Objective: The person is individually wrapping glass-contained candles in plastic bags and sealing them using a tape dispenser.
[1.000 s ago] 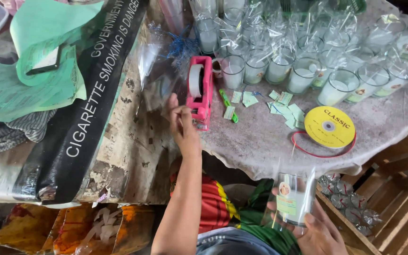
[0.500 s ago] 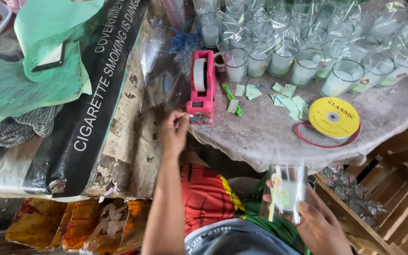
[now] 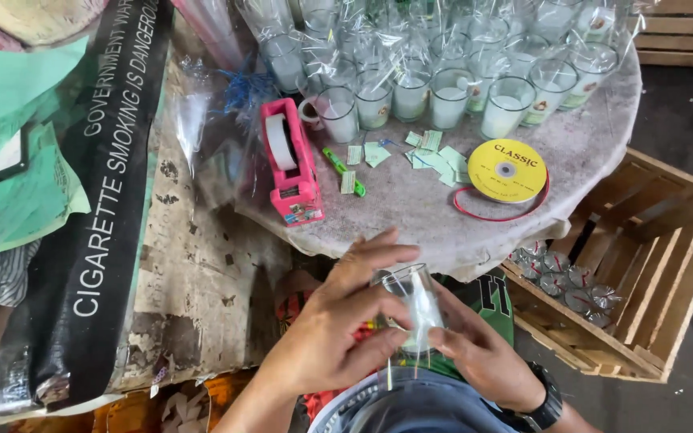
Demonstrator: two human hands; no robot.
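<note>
Both my hands hold a clear glass candle cup (image 3: 412,303) wrapped in clear film, over my lap below the table edge. My left hand (image 3: 338,325) covers its left side with fingers spread across the film. My right hand (image 3: 479,353), with a black wristwatch, grips it from the right and below. On the round grey table (image 3: 595,152) above stand a pink tape dispenser (image 3: 290,164), a yellow ribbon spool (image 3: 507,170) with red ribbon, small green labels (image 3: 435,156) and a green pen (image 3: 345,170).
Several film-wrapped candle glasses (image 3: 443,88) crowd the table's far side. A wooden crate (image 3: 643,273) at right holds wrapped pieces (image 3: 563,281). At left lie a black printed sheet (image 3: 98,208), green papers (image 3: 10,160), a phone (image 3: 2,164) and loose clear film (image 3: 202,120).
My left hand left the tape dispenser and came down onto the wrapped glass. The glass moved left toward my lap's middle, and the view shifted right.
</note>
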